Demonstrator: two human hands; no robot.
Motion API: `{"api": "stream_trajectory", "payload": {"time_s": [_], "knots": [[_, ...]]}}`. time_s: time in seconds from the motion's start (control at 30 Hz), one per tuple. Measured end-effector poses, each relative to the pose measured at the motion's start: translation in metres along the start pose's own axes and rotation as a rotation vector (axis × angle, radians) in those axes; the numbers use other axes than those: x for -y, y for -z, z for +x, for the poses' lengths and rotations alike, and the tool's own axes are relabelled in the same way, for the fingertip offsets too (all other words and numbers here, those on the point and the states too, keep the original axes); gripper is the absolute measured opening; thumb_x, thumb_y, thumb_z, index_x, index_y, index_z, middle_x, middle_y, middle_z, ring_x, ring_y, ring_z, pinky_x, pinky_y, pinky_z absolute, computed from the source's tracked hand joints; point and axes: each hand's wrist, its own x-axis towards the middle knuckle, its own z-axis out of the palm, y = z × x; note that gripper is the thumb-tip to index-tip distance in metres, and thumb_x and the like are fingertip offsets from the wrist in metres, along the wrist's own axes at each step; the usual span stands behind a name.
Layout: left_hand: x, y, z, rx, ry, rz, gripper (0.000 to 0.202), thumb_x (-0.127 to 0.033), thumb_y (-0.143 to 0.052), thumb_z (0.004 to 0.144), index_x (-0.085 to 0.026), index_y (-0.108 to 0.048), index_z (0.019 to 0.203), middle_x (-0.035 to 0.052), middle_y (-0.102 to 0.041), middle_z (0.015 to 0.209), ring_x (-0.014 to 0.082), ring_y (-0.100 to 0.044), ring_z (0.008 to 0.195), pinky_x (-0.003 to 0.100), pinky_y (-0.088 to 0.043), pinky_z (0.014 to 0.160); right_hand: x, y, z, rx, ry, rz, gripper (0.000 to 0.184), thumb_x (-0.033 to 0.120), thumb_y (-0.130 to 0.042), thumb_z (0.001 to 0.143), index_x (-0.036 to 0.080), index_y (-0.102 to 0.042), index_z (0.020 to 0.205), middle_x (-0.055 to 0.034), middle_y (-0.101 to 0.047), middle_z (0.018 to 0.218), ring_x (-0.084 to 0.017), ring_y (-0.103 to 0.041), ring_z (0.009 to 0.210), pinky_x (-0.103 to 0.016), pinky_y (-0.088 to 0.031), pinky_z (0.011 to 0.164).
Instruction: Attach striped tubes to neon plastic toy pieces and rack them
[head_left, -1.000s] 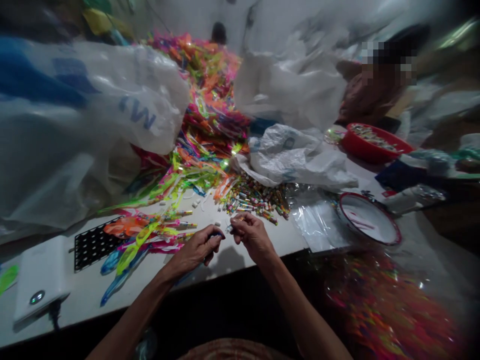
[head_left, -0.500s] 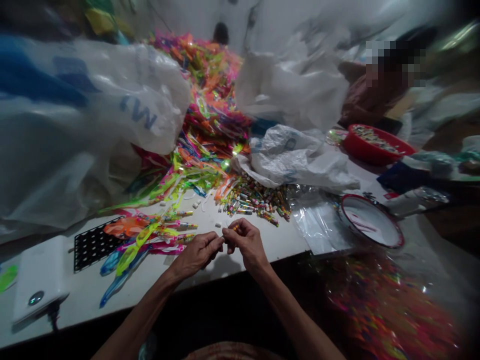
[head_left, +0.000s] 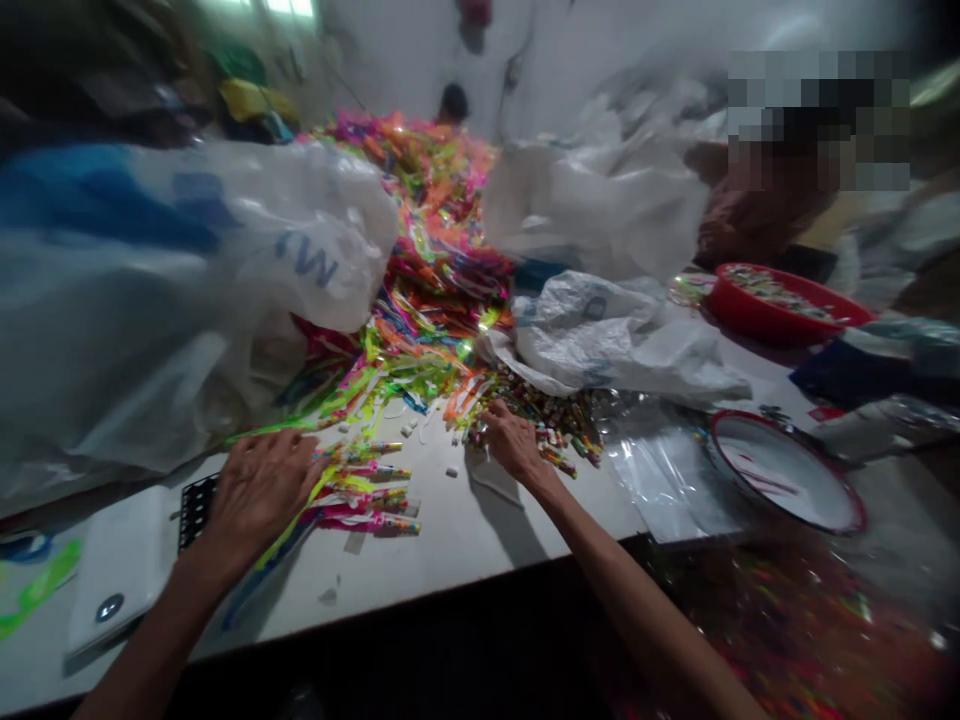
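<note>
My left hand (head_left: 259,490) lies palm down, fingers spread, on a row of assembled neon strips with small tubes (head_left: 360,485) and on the black perforated tray (head_left: 196,500). My right hand (head_left: 510,440) reaches into the heap of small colourful tubes (head_left: 559,425) at the table's middle; its fingers curl down among them, and what they hold, if anything, is hidden. A few small white caps (head_left: 451,472) lie loose on the white table (head_left: 465,530) between my hands.
A long pile of neon plastic strips (head_left: 427,250) runs away from me. Large plastic bags sit left (head_left: 150,290) and right (head_left: 607,330). A white round dish (head_left: 784,470), a red basin (head_left: 780,305), a white box (head_left: 120,580) and another person (head_left: 757,200) are around.
My hands were pinched together near the table edge; they have parted. The left moved left onto the strips, the right reached forward into the tube heap. The view tilted slightly.
</note>
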Motion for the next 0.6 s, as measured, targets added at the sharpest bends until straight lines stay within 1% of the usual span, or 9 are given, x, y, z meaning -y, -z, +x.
{"api": "stream_trajectory", "payload": {"time_s": [0.07, 0.1, 0.13, 0.23, 0.33, 0.4, 0.47, 0.53, 0.6], "knots": [[-0.001, -0.009, 0.025, 0.070, 0.053, -0.067, 0.029, -0.034, -0.037, 0.088, -0.019, -0.060, 0.098, 0.0109, -0.064, 0.101, 0.0266, -0.056, 0.097, 0.042, -0.039, 0.086, 0.006, -0.001, 0.016, 0.075, 0.112, -0.173, 0.025, 0.011, -0.043, 0.083, 0.019, -0.065, 0.091, -0.0108, -0.058, 0.109, -0.022, -0.054, 0.091, -0.030, -0.038, 0.071], [-0.005, -0.015, 0.040, 0.117, 0.072, -0.118, 0.027, -0.031, -0.038, 0.088, -0.019, -0.060, 0.099, 0.0115, -0.063, 0.103, 0.0264, -0.055, 0.100, 0.042, -0.038, 0.089, 0.009, -0.001, 0.022, 0.090, 0.159, -0.233, 0.024, 0.011, -0.043, 0.083, 0.018, -0.065, 0.091, -0.0117, -0.057, 0.111, -0.023, -0.052, 0.095, -0.030, -0.038, 0.073], [-0.009, -0.023, 0.055, 0.145, 0.132, -0.161, 0.025, -0.028, -0.040, 0.087, -0.018, -0.060, 0.098, 0.0124, -0.062, 0.106, 0.0269, -0.053, 0.105, 0.042, -0.036, 0.092, 0.011, -0.001, 0.028, 0.095, 0.189, -0.278, 0.023, 0.011, -0.044, 0.083, 0.018, -0.064, 0.092, -0.0125, -0.057, 0.112, -0.024, -0.050, 0.099, -0.031, -0.037, 0.076], [-0.019, -0.046, 0.097, 0.165, 0.207, -0.191, 0.026, -0.022, -0.037, 0.086, -0.015, -0.061, 0.092, 0.0154, -0.063, 0.103, 0.0280, -0.054, 0.103, 0.043, -0.036, 0.091, 0.010, -0.003, 0.037, 0.120, 0.194, -0.337, 0.023, 0.012, -0.044, 0.083, 0.017, -0.062, 0.097, -0.0135, -0.060, 0.104, -0.024, -0.049, 0.098, -0.031, -0.035, 0.078], [-0.024, -0.063, 0.123, 0.202, 0.245, -0.241, 0.021, -0.026, -0.048, 0.081, -0.014, -0.062, 0.089, 0.0172, -0.063, 0.101, 0.0295, -0.055, 0.101, 0.040, -0.039, 0.086, 0.008, -0.005, 0.035, 0.124, 0.151, -0.323, 0.022, 0.013, -0.045, 0.082, 0.016, -0.061, 0.096, -0.0128, -0.062, 0.096, -0.024, -0.051, 0.093, -0.031, -0.034, 0.076], [-0.025, -0.070, 0.132, 0.209, 0.269, -0.283, 0.027, -0.031, -0.054, 0.077, -0.013, -0.060, 0.096, 0.0188, -0.061, 0.108, 0.0308, -0.053, 0.105, 0.040, -0.039, 0.086, 0.009, -0.007, 0.030, 0.080, 0.115, -0.272, 0.020, 0.012, -0.046, 0.079, 0.015, -0.060, 0.093, -0.0122, -0.061, 0.095, -0.023, -0.052, 0.091, -0.031, -0.034, 0.074], [-0.025, -0.075, 0.137, 0.203, 0.301, -0.329, 0.032, -0.035, -0.053, 0.078, -0.013, -0.058, 0.101, 0.0186, -0.059, 0.112, 0.0309, -0.052, 0.107, 0.039, -0.040, 0.085, 0.012, -0.009, 0.022, 0.025, 0.056, -0.166, 0.018, 0.012, -0.046, 0.077, 0.015, -0.060, 0.089, -0.0110, -0.061, 0.094, -0.022, -0.052, 0.089, -0.030, -0.035, 0.073], [-0.023, -0.079, 0.143, 0.196, 0.343, -0.378, 0.033, -0.039, -0.050, 0.079, -0.015, -0.058, 0.100, 0.0165, -0.060, 0.109, 0.0299, -0.054, 0.104, 0.037, -0.042, 0.082, 0.017, -0.012, 0.014, -0.019, -0.004, 0.022, 0.015, 0.014, -0.047, 0.077, 0.015, -0.061, 0.082, -0.0090, -0.061, 0.089, -0.020, -0.053, 0.084, -0.029, -0.036, 0.069], [-0.021, -0.083, 0.150, 0.187, 0.395, -0.423, 0.034, -0.041, -0.050, 0.079, -0.015, -0.058, 0.100, 0.0158, -0.060, 0.107, 0.0297, -0.056, 0.101, 0.036, -0.042, 0.080, 0.023, -0.016, 0.008, -0.028, -0.058, 0.319, 0.013, 0.021, -0.049, 0.077, 0.015, -0.061, 0.075, -0.0064, -0.060, 0.080, -0.018, -0.054, 0.074, -0.028, -0.037, 0.064]]}}
